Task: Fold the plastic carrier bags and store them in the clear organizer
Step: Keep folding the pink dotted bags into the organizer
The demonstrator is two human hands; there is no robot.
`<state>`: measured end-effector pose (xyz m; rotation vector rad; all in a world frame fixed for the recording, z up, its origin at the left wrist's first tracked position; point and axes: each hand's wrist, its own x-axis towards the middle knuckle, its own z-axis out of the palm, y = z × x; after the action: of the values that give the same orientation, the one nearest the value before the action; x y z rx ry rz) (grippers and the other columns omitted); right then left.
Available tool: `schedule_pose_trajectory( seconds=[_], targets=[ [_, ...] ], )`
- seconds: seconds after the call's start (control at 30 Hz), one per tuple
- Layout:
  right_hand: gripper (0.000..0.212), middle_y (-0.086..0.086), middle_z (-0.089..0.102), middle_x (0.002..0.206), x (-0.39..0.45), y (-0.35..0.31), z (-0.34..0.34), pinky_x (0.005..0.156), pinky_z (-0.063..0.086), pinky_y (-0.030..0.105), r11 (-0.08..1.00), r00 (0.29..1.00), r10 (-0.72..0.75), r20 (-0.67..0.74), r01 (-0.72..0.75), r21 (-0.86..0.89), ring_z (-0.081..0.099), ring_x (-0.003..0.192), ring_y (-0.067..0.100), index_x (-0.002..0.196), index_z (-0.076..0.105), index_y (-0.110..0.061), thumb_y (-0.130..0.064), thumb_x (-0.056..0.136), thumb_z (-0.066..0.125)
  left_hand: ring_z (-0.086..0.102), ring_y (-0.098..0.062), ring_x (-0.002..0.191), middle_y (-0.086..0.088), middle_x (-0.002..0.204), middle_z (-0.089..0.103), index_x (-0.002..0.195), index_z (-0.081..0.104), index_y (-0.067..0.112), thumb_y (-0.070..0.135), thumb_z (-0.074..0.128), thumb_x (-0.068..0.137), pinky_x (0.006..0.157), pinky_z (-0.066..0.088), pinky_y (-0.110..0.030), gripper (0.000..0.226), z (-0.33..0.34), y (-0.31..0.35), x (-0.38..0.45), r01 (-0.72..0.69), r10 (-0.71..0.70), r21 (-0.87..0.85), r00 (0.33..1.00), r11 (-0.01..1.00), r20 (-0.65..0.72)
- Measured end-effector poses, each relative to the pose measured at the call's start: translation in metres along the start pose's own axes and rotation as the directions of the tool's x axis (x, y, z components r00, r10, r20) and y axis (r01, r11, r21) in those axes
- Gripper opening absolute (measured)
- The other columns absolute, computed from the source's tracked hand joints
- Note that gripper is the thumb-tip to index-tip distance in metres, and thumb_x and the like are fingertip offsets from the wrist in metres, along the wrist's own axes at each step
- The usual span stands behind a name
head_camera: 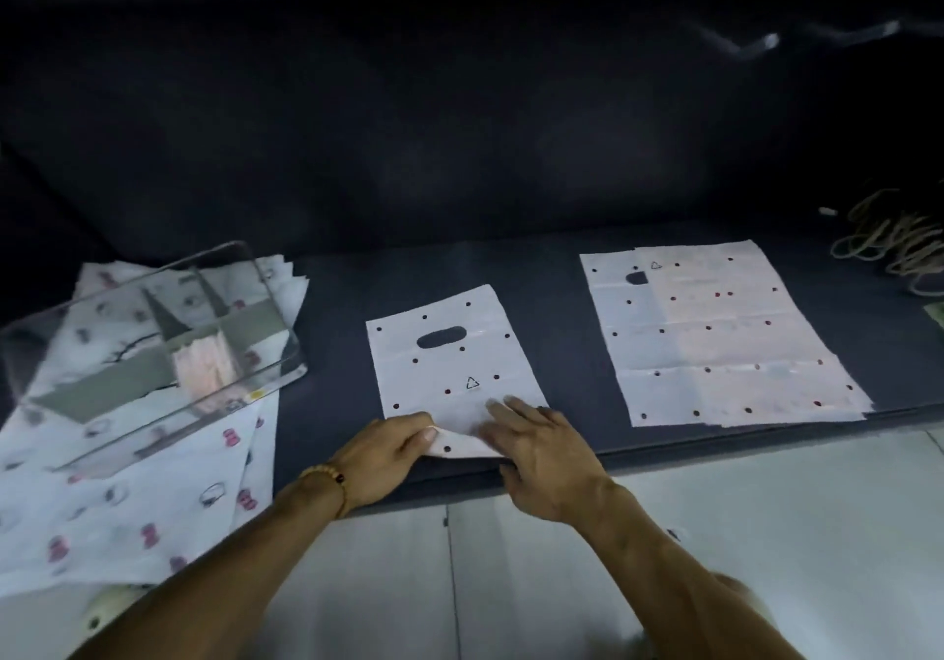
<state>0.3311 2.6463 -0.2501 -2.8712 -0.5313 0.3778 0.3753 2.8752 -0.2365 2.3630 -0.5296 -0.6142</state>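
Both forearms reach in over the pale floor. Left hand pinches the near-left corner of the dotted bag, thumb and fingers curled on a lifted flap. Right hand lies flat, fingers straight, pressing the bag's near-right edge; it grips nothing.

Step in hand looks like the first fold. Advice: keep the right palm down as anchor, bring the flap over square to the bag's long edge, smooth outward to push air out, then crease.

Left of the bag: clear organizer, sitting on printed bags, some pink folded ones already inside. Right of the bag: second bag, flat, partly folded lengthwise. Rubber bands beyond that.
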Motion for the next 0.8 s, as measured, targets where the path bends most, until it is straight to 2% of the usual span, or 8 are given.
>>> schedule_pose_trajectory(
  seconds=[0.07,0.13,0.23,0.33,0.43,0.57,0.63,0.8],
  targets=[
    [0.044,-0.004,0.055,0.131,0.008,-0.007,-0.003,0.099,0.043,0.032,0.992,0.995,0.078,0.054,-0.083,0.093,0.052,0.121,0.02,0.13,0.052,-0.031,-0.019,0.087,0.05,0.041,-0.004,0.062,0.009,0.066,0.045,0.072,0.044,0.025,0.029,0.039,0.101,0.06,0.035,-0.022,0.03,-0.005,-0.015,-0.01,0.036,-0.04,-0.078,0.998,0.996,-0.044],
    [0.027,0.003,0.069,0.1,0.017,-0.013,-0.013,0.071,0.052,0.026,0.932,0.972,0.218,0.089,-0.234,0.276,0.065,0.086,0.023,0.107,0.066,-0.026,-0.019,0.086,0.052,0.044,-0.004,0.065,0.008,0.07,0.049,0.075,0.05,0.019,0.025,0.04,0.101,0.063,0.039,-0.019,0.029,-0.01,-0.025,-0.016,0.072,-0.114,-0.269,0.983,0.96,-0.144],
    [0.014,-0.003,0.059,0.064,0.03,-0.012,-0.024,0.047,0.04,0.018,0.783,0.929,0.344,0.134,-0.363,0.506,0.053,0.054,0.012,0.072,0.063,-0.015,-0.022,0.083,0.057,0.057,-0.004,0.078,0.007,0.083,0.064,0.083,0.062,0.016,0.029,0.047,0.098,0.07,0.045,-0.01,0.026,-0.015,-0.035,-0.017,0.117,-0.33,-0.575,0.901,0.81,-0.281],
    [0.012,-0.005,0.055,0.061,0.035,-0.013,-0.025,0.048,0.04,0.021,0.552,0.881,0.429,0.201,-0.432,0.714,0.05,0.054,0.011,0.074,0.065,-0.012,-0.021,0.082,0.061,0.064,-0.011,0.099,0.007,0.106,0.07,0.105,0.067,0.022,0.053,0.059,0.084,0.085,0.05,-0.03,0.038,-0.018,-0.045,-0.018,0.126,-0.398,-0.782,0.902,0.611,-0.166],
    [0.007,-0.009,0.066,0.075,0.043,-0.018,-0.02,0.055,0.045,0.016,0.398,0.833,0.522,0.184,-0.429,0.811,0.061,0.067,0.008,0.08,0.068,-0.018,-0.022,0.085,0.064,0.064,-0.012,0.105,0.008,0.11,0.07,0.111,0.068,0.02,0.045,0.07,0.078,0.095,0.047,-0.032,0.041,-0.015,-0.055,-0.02,0.15,-0.359,-0.743,0.924,0.652,-0.129],
    [0.011,-0.006,0.069,0.087,0.059,-0.026,-0.017,0.059,0.049,0.016,0.348,0.787,0.607,0.11,-0.387,0.854,0.064,0.078,0.009,0.088,0.066,-0.017,-0.028,0.086,0.066,0.063,-0.02,0.105,0.0,0.11,0.068,0.11,0.067,0.012,0.019,0.061,0.091,0.095,0.047,-0.032,0.021,-0.008,-0.067,-0.013,0.251,-0.465,-0.639,0.865,0.727,-0.189],
    [0.016,-0.002,0.068,0.085,0.066,-0.028,-0.012,0.062,0.049,0.021,0.375,0.776,0.614,0.144,-0.447,0.812,0.063,0.076,0.013,0.088,0.065,-0.012,-0.027,0.087,0.062,0.062,-0.018,0.1,0.0,0.109,0.067,0.109,0.066,0.013,0.019,0.059,0.092,0.088,0.046,-0.026,0.02,-0.008,-0.068,-0.008,0.274,-0.492,-0.607,0.841,0.746,-0.225],
    [0.029,0.003,0.045,0.058,0.072,-0.027,0.002,0.049,0.034,0.024,0.508,0.733,0.666,0.141,-0.583,0.634,0.042,0.053,0.017,0.061,0.044,-0.009,-0.021,0.085,0.055,0.062,-0.025,0.099,-0.007,0.112,0.067,0.112,0.065,0.01,0.024,0.06,0.091,0.086,0.046,-0.027,0.026,-0.006,-0.067,0.01,0.393,-0.563,-0.459,0.758,0.797,-0.328]
  ],
)
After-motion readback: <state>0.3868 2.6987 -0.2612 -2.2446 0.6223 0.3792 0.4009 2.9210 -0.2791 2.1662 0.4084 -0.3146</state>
